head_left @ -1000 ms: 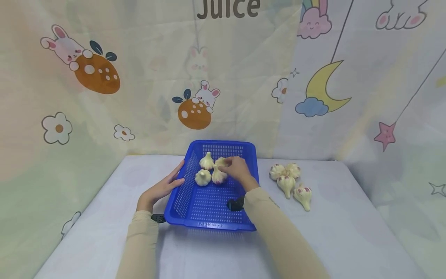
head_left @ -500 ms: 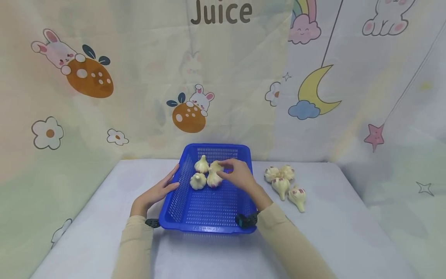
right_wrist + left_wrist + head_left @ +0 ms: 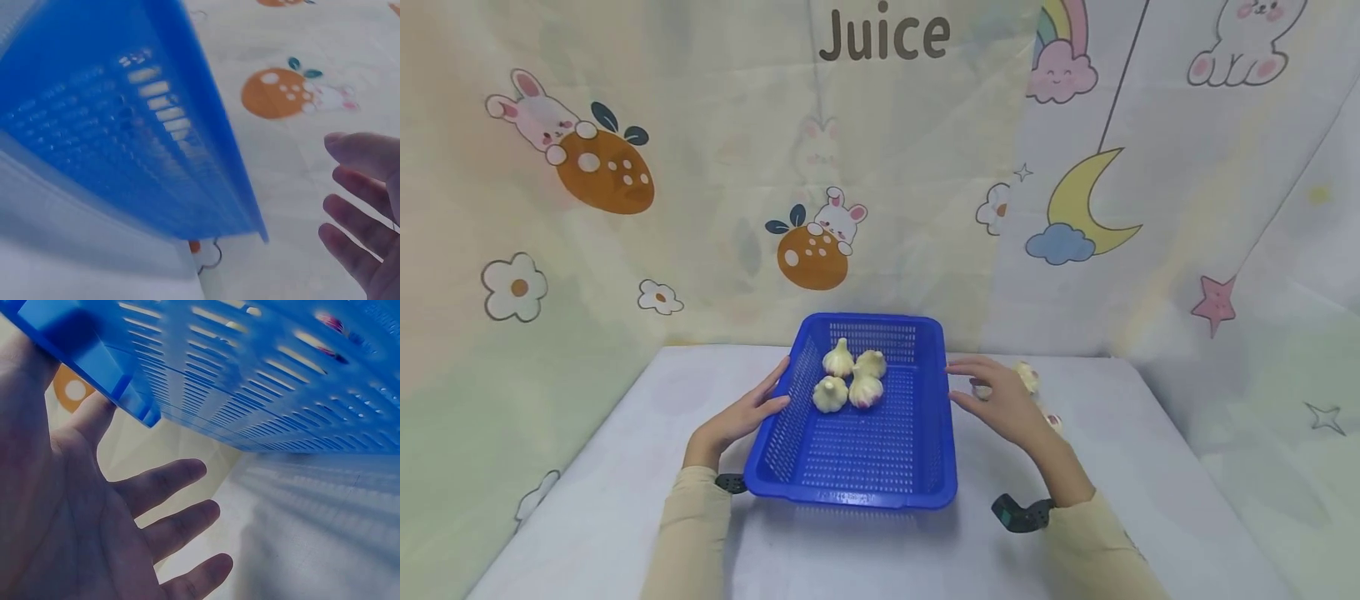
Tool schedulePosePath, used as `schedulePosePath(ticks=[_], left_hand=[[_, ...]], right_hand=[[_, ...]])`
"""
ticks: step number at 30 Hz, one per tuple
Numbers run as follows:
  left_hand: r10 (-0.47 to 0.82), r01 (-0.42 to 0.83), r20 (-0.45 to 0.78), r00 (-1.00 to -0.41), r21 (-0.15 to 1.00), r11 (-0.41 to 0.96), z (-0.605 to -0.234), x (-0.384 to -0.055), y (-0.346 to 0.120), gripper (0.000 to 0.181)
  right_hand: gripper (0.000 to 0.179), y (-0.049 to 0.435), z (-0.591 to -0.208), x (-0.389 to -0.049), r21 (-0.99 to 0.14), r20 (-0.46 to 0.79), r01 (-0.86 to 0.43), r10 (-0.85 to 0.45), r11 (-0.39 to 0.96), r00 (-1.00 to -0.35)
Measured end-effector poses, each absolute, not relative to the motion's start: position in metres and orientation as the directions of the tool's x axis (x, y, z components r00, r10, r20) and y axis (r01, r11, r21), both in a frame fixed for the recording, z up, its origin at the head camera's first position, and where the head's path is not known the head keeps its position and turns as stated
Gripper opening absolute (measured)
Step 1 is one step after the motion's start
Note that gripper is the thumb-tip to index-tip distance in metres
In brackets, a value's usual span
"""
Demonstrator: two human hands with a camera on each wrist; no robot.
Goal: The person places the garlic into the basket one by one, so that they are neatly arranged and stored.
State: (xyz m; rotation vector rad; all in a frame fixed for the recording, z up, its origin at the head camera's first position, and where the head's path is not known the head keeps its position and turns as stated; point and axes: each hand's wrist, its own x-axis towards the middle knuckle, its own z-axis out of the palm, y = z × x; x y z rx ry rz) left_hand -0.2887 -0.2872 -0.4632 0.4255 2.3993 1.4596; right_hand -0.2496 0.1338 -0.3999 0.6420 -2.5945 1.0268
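A blue plastic basket with slotted walls stands in the middle of the table in the head view. Inside it, toward the back left, several garlic bulbs sit close together. My left hand rests at the basket's left rim; in the left wrist view its thumb and index finger touch the rim while the other fingers spread below. Just outside the right rim is my right hand, fingers apart and nothing between them. Behind it, more garlic bulbs on the table are mostly hidden.
The white table runs back to a fabric backdrop printed with cartoon rabbits and flowers. A black wrist camera sticks out from the right wrist, and another black wrist camera lies close to the basket's front left corner.
My right hand has drawn back from the bulbs inside the basket, moving right past the rim toward the bulbs on the table. My left hand stays at the left rim.
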Motion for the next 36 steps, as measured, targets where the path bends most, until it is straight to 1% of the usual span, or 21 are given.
schedulePosePath(ticks=[4,11,13,20,26,36], left_hand=[[0.388,0.104,-0.092,-0.917,0.884,0.456,-0.467,-0.291,-0.287,0.066],[0.393,0.105,-0.092,-0.915,0.886,0.452,-0.464,-0.289,-0.284,0.066],[0.397,0.107,-0.091,-0.913,0.887,0.449,-0.463,-0.289,-0.284,0.066],[0.396,0.104,-0.097,-0.913,0.884,0.455,-0.464,-0.289,-0.287,0.068],[0.371,0.074,-0.12,-0.921,0.881,0.467,-0.464,-0.285,-0.288,0.066],[0.384,0.08,-0.113,-0.916,0.889,0.451,-0.463,-0.286,-0.284,0.065]], right_hand=[[0.037,0.161,-0.404,-0.245,-0.572,0.414,-0.481,-0.273,0.665,-0.869],[0.042,0.202,-0.411,-0.24,-0.5,0.434,-0.508,-0.304,0.701,-0.848],[0.043,0.211,-0.416,-0.239,-0.498,0.434,-0.509,-0.306,0.702,-0.847],[0.045,0.23,-0.431,-0.238,-0.569,0.346,-0.449,-0.295,0.688,-0.891],[0.045,0.237,-0.436,-0.238,-0.551,0.28,-0.405,-0.296,0.73,-0.913],[0.034,0.249,-0.45,-0.242,-0.484,0.198,-0.357,-0.297,0.799,-0.934]])
